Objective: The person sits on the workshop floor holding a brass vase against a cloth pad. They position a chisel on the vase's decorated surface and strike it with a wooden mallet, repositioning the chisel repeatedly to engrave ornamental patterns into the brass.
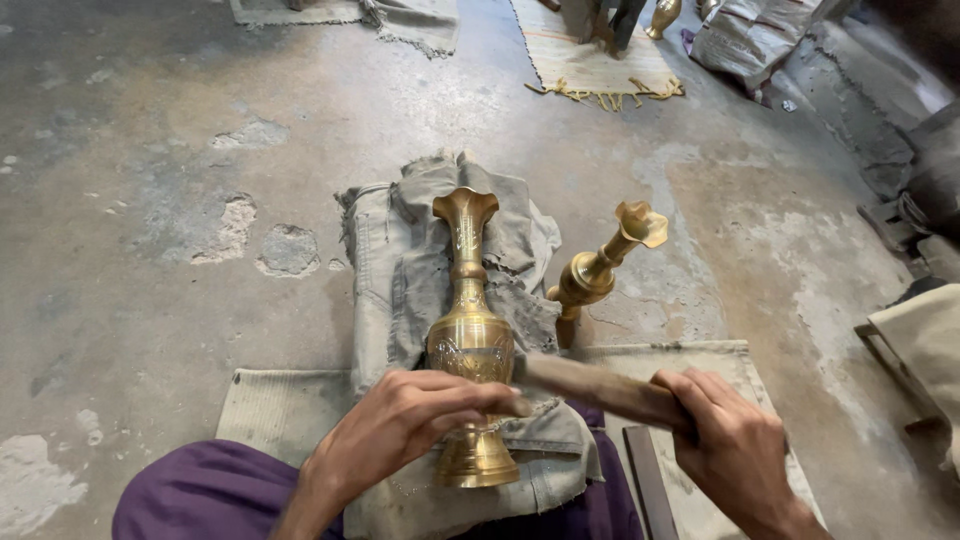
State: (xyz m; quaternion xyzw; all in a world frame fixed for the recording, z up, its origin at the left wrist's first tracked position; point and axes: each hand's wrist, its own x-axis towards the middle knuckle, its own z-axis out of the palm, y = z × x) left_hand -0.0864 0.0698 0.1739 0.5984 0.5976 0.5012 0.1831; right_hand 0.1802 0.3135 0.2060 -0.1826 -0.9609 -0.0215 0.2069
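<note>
- Cracked, patchy concrete floor (180, 150) spreads all around you, with fringed mats and another small brass piece far off at the top edge.
- Before you, a folded grey cloth (400, 250) lies on the floor and over your lap, and the brass vase (470, 340) rests on it.
- Its long axis runs straight away from you: the foot sits nearest your body, the flared mouth points toward the far end of the cloth.
- Your left hand (395, 430) is the nearer one to it; it comes in from the left and lies across the vase just above the foot.
- Its fingers (470, 395) are pressed together and curled over the narrow waist below the belly, and they seem to pinch a small tool against the metal, though I cannot tell its tip.
- Your right hand (735, 445) sits to the right of the vase, apart from it, fingers wrapped shut around a wooden handle (590, 385).
- That handle slants up and left, its far end reaching the vase's belly just beside your left fingertips.
- So the engraved belly lies just beyond your left fingers, away from you.
- A second brass vase (600, 265) leans to the right of the cloth, well clear of both hands.
- A dark flat bar (650, 480) lies by your right wrist.
</note>
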